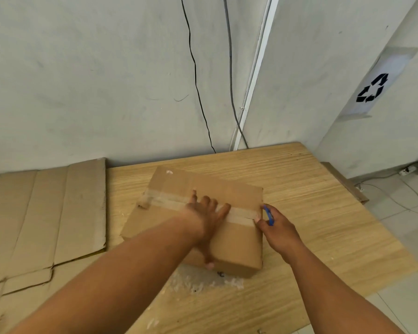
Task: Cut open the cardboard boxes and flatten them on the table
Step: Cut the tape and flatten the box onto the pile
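At the far left, a sheet of flattened cardboard [46, 225] is spread out flat, and its right edge is met by the bare wood of the counter [311, 213]. Whether the counter runs on beneath the sheet cannot be told.

A closed cardboard box [237, 247] is set on the left half of the counter, just beside the sheet and turned at an angle to the counter's edges. It is sealed by a strip of clear tape [169, 201] that runs across the top from the left side to the right side. White scraps [203, 283] are scattered on the wood at the box's near side.

The left arm is stretched forward from the lower left. The left hand [206, 220] is laid palm down on the box top. Its fingers [223, 209] are held straight and spread across the tape, and the thumb [209, 262] is hooked over the box's near edge. Nothing is held in it.

The right arm is brought in from the lower right. The right hand [279, 231] is placed at the box's right edge, where the tape ends, and its fingers are curled around a blue cutter [268, 216]. The cutter's tip is pointed at the top right corner of the box. The blade itself is too small to be made out.

On the wall behind, two cables [196, 75] are hung down to the counter's far edge. Further right, a paper recycling sign [372, 89] is taped up.
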{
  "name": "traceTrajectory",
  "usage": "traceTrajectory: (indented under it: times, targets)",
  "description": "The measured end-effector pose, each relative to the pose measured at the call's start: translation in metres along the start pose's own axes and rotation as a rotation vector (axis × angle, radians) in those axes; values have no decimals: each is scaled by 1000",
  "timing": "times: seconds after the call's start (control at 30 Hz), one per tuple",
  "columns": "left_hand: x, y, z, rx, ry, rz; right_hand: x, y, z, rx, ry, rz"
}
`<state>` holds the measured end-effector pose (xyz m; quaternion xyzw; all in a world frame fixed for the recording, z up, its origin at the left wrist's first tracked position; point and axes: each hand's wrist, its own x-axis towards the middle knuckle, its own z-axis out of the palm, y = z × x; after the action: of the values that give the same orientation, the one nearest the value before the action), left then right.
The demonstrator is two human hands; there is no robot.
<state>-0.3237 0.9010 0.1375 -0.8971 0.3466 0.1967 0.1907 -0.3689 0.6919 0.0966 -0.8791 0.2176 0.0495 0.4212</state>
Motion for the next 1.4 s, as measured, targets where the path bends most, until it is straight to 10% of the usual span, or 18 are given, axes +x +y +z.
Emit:
traceTrajectory:
  times: [0.43,1.4]
  targets:
    - [-4,-5,-20,481,-64,174,5,1,-28,-168,-204,-113]
    - [-19,2,4,409,187,159,-55,5,-4,-310,-252,-275]
